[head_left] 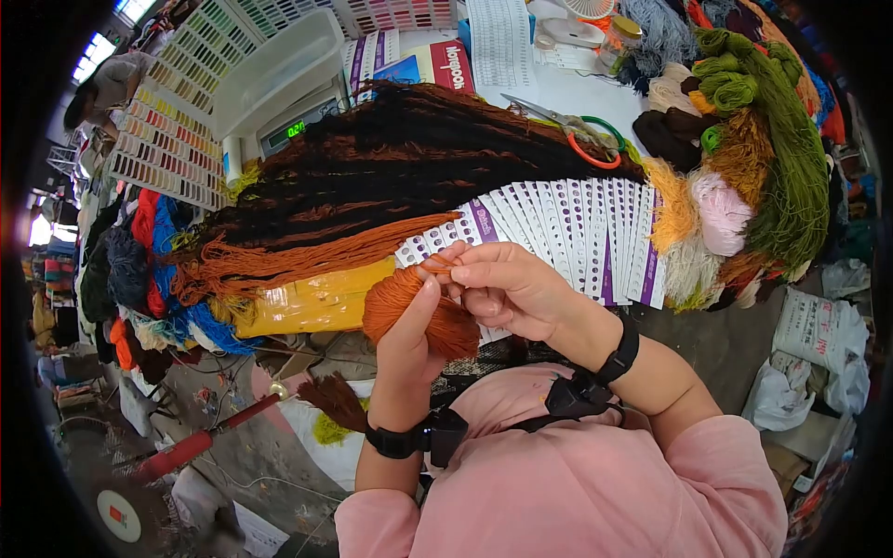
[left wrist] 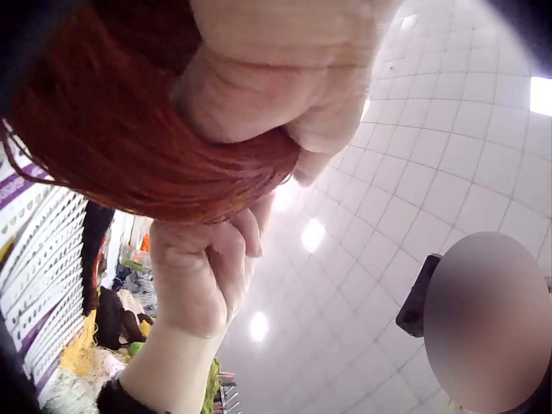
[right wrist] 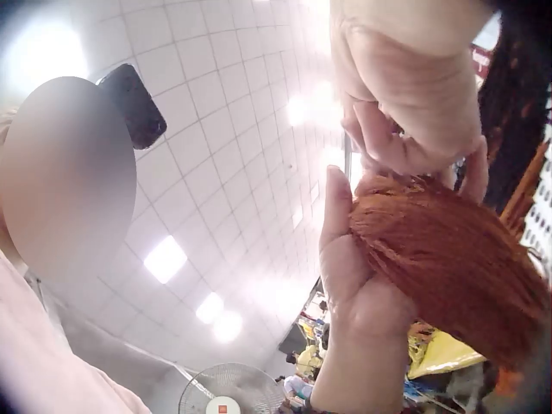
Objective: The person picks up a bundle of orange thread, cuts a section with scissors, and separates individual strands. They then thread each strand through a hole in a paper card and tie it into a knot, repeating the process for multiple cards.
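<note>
A bundle of rust-orange thread (head_left: 445,327) hangs in the left hand (head_left: 409,337), whose fingers and thumb curl round its upper end. The right hand (head_left: 519,286) pinches strands at the top of that bundle, thumb against forefinger, touching the left fingertips. In the left wrist view the bundle (left wrist: 129,129) fills the upper left, with the right hand (left wrist: 203,272) below it. The right wrist view shows the bundle (right wrist: 448,250) beside the left palm (right wrist: 366,293); the right hand (right wrist: 414,95) covers its top end.
Long black and rust skeins (head_left: 372,167) lie across the table behind the hands, near punched white cards (head_left: 558,223) and a yellow packet (head_left: 316,299). Scissors (head_left: 581,130) rest on the skeins. A scale (head_left: 288,130) carries a clear bin (head_left: 279,74). Coloured yarn piles flank both sides.
</note>
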`<action>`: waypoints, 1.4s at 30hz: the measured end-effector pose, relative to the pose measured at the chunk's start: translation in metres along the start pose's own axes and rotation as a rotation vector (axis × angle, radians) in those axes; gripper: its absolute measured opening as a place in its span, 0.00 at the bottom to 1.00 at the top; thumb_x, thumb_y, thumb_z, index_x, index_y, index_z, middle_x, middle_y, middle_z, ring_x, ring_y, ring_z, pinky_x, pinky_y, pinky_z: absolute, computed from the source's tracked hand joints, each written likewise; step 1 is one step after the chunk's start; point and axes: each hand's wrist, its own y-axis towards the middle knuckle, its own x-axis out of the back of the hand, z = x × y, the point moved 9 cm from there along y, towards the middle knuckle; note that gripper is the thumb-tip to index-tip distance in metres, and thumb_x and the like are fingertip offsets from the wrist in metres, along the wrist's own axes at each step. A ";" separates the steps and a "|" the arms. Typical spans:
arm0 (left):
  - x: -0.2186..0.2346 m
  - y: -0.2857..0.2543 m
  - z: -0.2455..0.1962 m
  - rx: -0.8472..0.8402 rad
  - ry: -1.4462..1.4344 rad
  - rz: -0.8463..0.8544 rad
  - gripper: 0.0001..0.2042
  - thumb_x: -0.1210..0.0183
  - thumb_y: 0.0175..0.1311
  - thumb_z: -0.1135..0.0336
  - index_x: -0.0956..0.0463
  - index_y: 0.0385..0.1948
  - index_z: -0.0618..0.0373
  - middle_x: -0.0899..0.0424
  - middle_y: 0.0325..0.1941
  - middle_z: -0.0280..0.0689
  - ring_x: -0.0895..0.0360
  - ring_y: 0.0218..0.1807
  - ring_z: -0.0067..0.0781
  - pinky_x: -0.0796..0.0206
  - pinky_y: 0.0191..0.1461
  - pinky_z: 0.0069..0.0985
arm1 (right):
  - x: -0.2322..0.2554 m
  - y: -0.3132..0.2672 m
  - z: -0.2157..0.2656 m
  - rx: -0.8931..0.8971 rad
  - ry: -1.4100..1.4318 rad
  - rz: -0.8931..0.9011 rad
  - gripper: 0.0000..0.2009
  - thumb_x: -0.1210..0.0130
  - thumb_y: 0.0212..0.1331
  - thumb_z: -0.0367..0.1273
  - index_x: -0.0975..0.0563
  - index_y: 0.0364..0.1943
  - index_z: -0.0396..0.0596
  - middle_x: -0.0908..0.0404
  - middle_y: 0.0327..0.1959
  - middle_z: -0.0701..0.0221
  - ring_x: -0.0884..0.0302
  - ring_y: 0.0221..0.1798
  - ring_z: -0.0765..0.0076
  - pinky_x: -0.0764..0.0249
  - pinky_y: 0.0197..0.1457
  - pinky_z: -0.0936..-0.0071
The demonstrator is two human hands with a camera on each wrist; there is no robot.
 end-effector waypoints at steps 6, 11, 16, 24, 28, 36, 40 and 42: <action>0.001 0.004 0.003 0.006 -0.021 -0.024 0.13 0.57 0.60 0.67 0.34 0.44 0.64 0.29 0.41 0.37 0.32 0.42 0.22 0.40 0.48 0.22 | 0.006 0.001 -0.002 0.026 0.053 -0.014 0.08 0.49 0.51 0.28 0.27 0.34 0.40 0.31 0.20 0.75 0.40 0.14 0.86 0.52 0.12 0.90; -0.003 0.003 -0.001 -0.010 -0.051 -0.080 0.11 0.58 0.60 0.68 0.32 0.41 0.63 0.29 0.43 0.38 0.32 0.43 0.26 0.40 0.49 0.24 | 0.012 0.000 0.002 0.099 0.020 -0.064 0.09 0.50 0.50 0.27 0.27 0.35 0.39 0.31 0.18 0.76 0.43 0.13 0.87 0.54 0.13 0.89; 0.005 0.001 0.000 -0.041 -0.019 -0.079 0.11 0.58 0.60 0.68 0.31 0.40 0.63 0.29 0.46 0.41 0.32 0.46 0.29 0.39 0.49 0.28 | 0.011 0.000 0.007 0.101 0.045 0.052 0.09 0.52 0.52 0.28 0.27 0.36 0.38 0.32 0.17 0.79 0.50 0.12 0.88 0.54 0.14 0.89; -0.003 -0.004 -0.001 0.008 -0.086 -0.029 0.16 0.62 0.62 0.63 0.32 0.43 0.65 0.31 0.48 0.43 0.33 0.47 0.32 0.39 0.49 0.31 | 0.014 -0.005 0.014 0.115 -0.018 0.081 0.06 0.55 0.55 0.29 0.28 0.32 0.41 0.36 0.12 0.81 0.53 0.11 0.89 0.52 0.14 0.89; -0.004 -0.005 0.000 0.069 -0.077 -0.020 0.15 0.60 0.61 0.66 0.33 0.44 0.66 0.32 0.49 0.44 0.34 0.49 0.32 0.40 0.50 0.31 | 0.017 -0.007 0.013 0.116 -0.351 -0.073 0.04 0.51 0.49 0.26 0.27 0.24 0.40 0.32 0.14 0.78 0.47 0.12 0.88 0.44 0.17 0.90; 0.005 -0.003 0.006 0.087 -0.026 -0.062 0.13 0.53 0.56 0.73 0.32 0.43 0.66 0.31 0.47 0.43 0.32 0.46 0.31 0.37 0.48 0.30 | 0.014 -0.012 0.017 0.098 -0.363 -0.089 0.03 0.48 0.44 0.23 0.26 0.23 0.37 0.24 0.32 0.68 0.46 0.12 0.89 0.52 0.14 0.91; 0.004 -0.003 0.006 0.088 -0.019 -0.067 0.12 0.53 0.57 0.71 0.31 0.42 0.65 0.29 0.45 0.42 0.32 0.46 0.30 0.37 0.49 0.31 | 0.014 -0.010 0.017 0.101 -0.319 -0.095 0.04 0.49 0.44 0.23 0.25 0.25 0.35 0.28 0.18 0.72 0.49 0.11 0.89 0.56 0.13 0.89; 0.002 -0.003 0.007 0.105 -0.027 -0.081 0.12 0.52 0.57 0.71 0.31 0.41 0.65 0.29 0.44 0.42 0.31 0.46 0.30 0.38 0.49 0.32 | 0.016 -0.009 0.016 0.094 -0.313 -0.085 0.05 0.49 0.44 0.23 0.25 0.27 0.35 0.31 0.15 0.75 0.50 0.11 0.89 0.56 0.13 0.89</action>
